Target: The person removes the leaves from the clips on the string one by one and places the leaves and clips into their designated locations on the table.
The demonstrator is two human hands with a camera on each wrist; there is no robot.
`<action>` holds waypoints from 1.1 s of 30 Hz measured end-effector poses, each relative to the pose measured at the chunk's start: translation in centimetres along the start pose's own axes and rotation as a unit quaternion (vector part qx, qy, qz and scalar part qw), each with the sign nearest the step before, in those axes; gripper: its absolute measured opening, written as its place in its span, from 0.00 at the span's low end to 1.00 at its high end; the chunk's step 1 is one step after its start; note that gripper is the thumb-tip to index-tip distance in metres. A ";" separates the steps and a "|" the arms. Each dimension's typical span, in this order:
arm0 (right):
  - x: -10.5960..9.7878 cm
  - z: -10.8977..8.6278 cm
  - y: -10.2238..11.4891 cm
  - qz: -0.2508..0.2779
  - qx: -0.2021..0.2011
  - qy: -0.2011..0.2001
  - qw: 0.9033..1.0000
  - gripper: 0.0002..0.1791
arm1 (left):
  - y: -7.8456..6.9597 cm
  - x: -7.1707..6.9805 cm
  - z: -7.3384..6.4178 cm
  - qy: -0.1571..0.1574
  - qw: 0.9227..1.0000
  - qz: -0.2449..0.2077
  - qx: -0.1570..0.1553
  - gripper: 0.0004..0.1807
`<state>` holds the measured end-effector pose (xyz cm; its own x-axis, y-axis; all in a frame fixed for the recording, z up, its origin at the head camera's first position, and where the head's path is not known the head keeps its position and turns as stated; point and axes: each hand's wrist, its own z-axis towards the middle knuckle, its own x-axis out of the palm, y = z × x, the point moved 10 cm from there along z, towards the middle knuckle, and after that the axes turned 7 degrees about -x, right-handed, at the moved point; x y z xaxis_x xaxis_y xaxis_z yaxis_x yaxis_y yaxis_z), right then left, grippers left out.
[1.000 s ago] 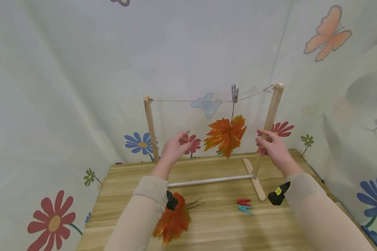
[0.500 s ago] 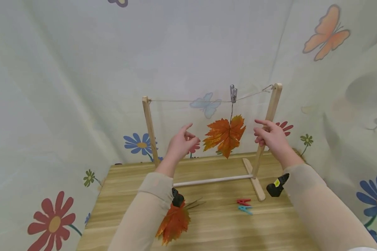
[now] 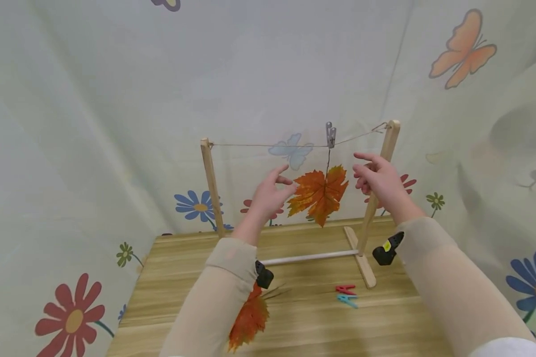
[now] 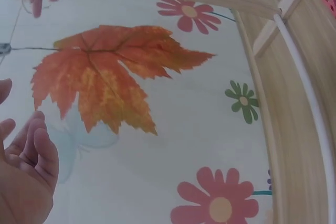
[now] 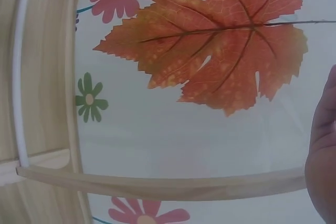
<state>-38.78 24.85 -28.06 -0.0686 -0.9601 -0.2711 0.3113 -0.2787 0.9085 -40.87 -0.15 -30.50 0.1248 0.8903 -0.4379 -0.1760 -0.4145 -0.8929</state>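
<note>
An orange maple leaf (image 3: pixel 320 194) hangs by its stem from a grey clothespin (image 3: pixel 330 136) clipped on a thin string (image 3: pixel 259 145). Just left of this leaf is my left hand (image 3: pixel 270 194), fingers loosely bent and holding nothing; its fingertips look close to the leaf's edge. On the other side my right hand (image 3: pixel 379 181) is raised in front of the wooden post (image 3: pixel 389 141), index finger extended, also holding nothing. The left wrist view shows the leaf (image 4: pixel 100 72) apart from the left fingers. In the right wrist view only part of the right hand (image 5: pixel 323 150) shows beside the leaf.
A second leaf (image 3: pixel 252 317) lies on the wooden table (image 3: pixel 303 327), partly hidden by my left sleeve. Red (image 3: pixel 345 289) and blue (image 3: pixel 347 300) clothespins lie near the rack's right foot (image 3: pixel 362 267). A white rod (image 3: pixel 308 258) runs low across the rack; a left post (image 3: pixel 212 186) stands opposite.
Both hands have risen and come inward toward the hanging leaf, the left moving right and the right moving slightly left. The leaf and clothespins stay where they were.
</note>
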 end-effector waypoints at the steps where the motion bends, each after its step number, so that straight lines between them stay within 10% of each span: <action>1: 0.1 0.1 0.2 -0.004 -0.002 0.004 1.000 0.27 | -0.4 0.3 -0.1 0.007 1.000 0.000 0.001 0.33; 13: 0.7 0.9 3.1 -0.051 -0.039 0.022 0.998 0.27 | -3.4 2.0 0.2 0.000 0.994 0.089 0.056 0.33; 33: 1.5 3.7 7.4 -0.129 -0.059 0.004 0.990 0.27 | -6.8 4.7 0.8 -0.037 0.996 0.060 0.050 0.28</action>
<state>-40.09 21.26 -20.60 -0.1522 -0.8568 -0.4926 0.3930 -0.5098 0.7653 -39.84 7.06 -26.39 0.0246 0.8487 -0.5283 -0.2815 -0.5012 -0.8182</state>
